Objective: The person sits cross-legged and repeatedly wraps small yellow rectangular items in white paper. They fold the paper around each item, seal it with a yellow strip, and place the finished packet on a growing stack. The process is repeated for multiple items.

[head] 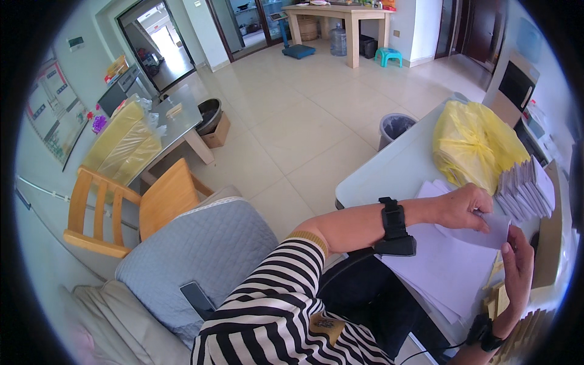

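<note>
My left hand (463, 207) reaches across from the left and pinches a folded sheet of white paper (488, 232) near its upper edge. At the paper's right end, the thumb and fingers of my right hand (519, 258) grip the edge. Loose white sheets (438, 273) lie in an uneven pile on the table (374, 182) beneath both hands. Just beyond my fingers a row of folded papers (524, 189) stands packed together. A knotted yellow plastic bag (474, 141) sits beside that row, its contents hidden.
Brown folded paper pieces (524, 337) are by my right forearm. A lined waste bin (394, 127) stands on the floor past the table. To my left are a sofa with a grey quilted cover (205, 246), a phone (198, 299) on it, and a wooden chair (164, 196).
</note>
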`<action>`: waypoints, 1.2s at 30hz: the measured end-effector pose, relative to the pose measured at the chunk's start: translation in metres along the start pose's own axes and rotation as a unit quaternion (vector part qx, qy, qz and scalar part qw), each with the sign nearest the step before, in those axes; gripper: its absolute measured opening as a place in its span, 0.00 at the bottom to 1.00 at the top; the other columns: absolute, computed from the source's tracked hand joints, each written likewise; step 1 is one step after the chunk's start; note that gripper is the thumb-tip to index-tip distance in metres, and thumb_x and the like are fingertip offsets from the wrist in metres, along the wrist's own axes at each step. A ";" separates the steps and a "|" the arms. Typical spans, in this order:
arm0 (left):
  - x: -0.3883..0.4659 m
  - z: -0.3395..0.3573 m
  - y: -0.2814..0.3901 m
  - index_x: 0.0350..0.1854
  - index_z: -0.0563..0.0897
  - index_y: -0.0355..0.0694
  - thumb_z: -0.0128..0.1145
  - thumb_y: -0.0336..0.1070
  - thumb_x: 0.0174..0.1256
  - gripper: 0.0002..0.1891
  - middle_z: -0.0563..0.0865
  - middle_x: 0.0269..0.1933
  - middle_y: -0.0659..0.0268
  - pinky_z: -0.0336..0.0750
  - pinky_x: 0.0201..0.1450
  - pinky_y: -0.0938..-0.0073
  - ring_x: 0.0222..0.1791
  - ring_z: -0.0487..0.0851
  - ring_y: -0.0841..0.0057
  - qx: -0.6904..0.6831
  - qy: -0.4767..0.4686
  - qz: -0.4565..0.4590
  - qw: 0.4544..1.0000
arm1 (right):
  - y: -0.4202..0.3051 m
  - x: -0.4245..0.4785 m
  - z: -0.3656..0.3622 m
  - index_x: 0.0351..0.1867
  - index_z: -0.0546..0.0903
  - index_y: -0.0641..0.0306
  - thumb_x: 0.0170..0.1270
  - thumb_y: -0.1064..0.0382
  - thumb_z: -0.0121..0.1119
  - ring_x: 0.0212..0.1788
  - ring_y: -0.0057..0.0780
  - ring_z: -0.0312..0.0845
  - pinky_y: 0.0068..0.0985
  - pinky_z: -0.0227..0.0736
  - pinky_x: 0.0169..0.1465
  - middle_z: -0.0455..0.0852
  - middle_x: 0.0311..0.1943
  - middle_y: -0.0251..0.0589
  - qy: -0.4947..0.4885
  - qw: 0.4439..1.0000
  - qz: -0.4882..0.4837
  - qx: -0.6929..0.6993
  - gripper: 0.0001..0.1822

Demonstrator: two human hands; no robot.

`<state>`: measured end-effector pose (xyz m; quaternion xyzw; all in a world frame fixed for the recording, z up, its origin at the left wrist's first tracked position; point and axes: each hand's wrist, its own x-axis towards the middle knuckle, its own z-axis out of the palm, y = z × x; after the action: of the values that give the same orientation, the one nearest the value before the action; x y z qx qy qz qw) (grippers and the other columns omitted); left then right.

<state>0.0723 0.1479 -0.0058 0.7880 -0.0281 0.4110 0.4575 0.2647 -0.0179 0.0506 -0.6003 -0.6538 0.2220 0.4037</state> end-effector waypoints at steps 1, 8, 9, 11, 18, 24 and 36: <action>0.000 -0.001 0.000 0.25 0.77 0.31 0.74 0.30 0.49 0.14 0.77 0.28 0.62 0.68 0.38 0.70 0.32 0.74 0.72 0.008 0.001 0.005 1.000 | -0.001 0.000 0.002 0.63 0.73 0.72 0.71 0.66 0.58 0.54 0.31 0.74 0.29 0.67 0.60 0.79 0.52 0.46 0.003 1.000 -0.011 -0.023 0.21; 0.000 -0.005 0.001 0.26 0.78 0.31 0.73 0.30 0.49 0.14 0.77 0.27 0.61 0.69 0.37 0.69 0.32 0.75 0.69 0.015 0.001 -0.007 1.000 | -0.005 -0.001 0.009 0.65 0.71 0.71 0.71 0.63 0.59 0.54 0.28 0.73 0.27 0.67 0.60 0.79 0.53 0.45 0.007 0.996 0.003 -0.094 0.24; 0.000 -0.006 0.000 0.26 0.78 0.31 0.73 0.30 0.49 0.14 0.77 0.27 0.61 0.69 0.37 0.69 0.32 0.75 0.69 0.024 -0.006 -0.009 1.000 | -0.004 0.001 0.010 0.65 0.72 0.71 0.72 0.62 0.59 0.53 0.27 0.73 0.26 0.67 0.60 0.79 0.53 0.45 0.004 0.998 0.014 -0.056 0.24; 0.001 -0.007 -0.001 0.26 0.78 0.31 0.73 0.30 0.49 0.13 0.77 0.26 0.61 0.69 0.36 0.69 0.31 0.75 0.69 0.044 -0.010 -0.002 0.999 | -0.003 0.004 0.013 0.65 0.72 0.70 0.72 0.61 0.59 0.53 0.25 0.73 0.25 0.67 0.60 0.79 0.52 0.43 -0.002 0.999 0.035 0.021 0.24; 0.000 0.001 -0.001 0.25 0.79 0.31 0.73 0.31 0.48 0.13 0.78 0.27 0.61 0.69 0.37 0.68 0.31 0.76 0.69 0.033 -0.008 0.000 0.999 | 0.011 0.007 0.014 0.57 0.75 0.71 0.71 0.60 0.59 0.48 0.29 0.74 0.28 0.69 0.55 0.80 0.47 0.45 0.130 0.985 -0.027 -0.111 0.19; 0.000 0.005 0.002 0.28 0.82 0.31 0.73 0.30 0.47 0.12 0.81 0.29 0.59 0.71 0.38 0.68 0.34 0.78 0.67 -0.004 -0.020 0.017 1.000 | -0.023 0.017 0.045 0.44 0.75 0.71 0.72 0.54 0.54 0.35 0.40 0.72 0.32 0.68 0.43 0.75 0.33 0.48 0.200 0.926 -0.196 -0.252 0.18; -0.004 -0.004 0.030 0.29 0.84 0.29 0.74 0.35 0.47 0.15 0.82 0.23 0.57 0.72 0.31 0.71 0.26 0.79 0.75 -0.047 -0.097 -0.089 0.990 | 0.001 0.014 0.023 0.29 0.73 0.70 0.72 0.63 0.56 0.23 0.27 0.66 0.27 0.64 0.30 0.71 0.20 0.38 0.308 0.908 -0.153 -0.240 0.14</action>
<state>0.0547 0.1324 0.0131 0.8012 -0.0213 0.2888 0.5237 0.2479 0.0000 0.0403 -0.6099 -0.6146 -0.2022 0.4576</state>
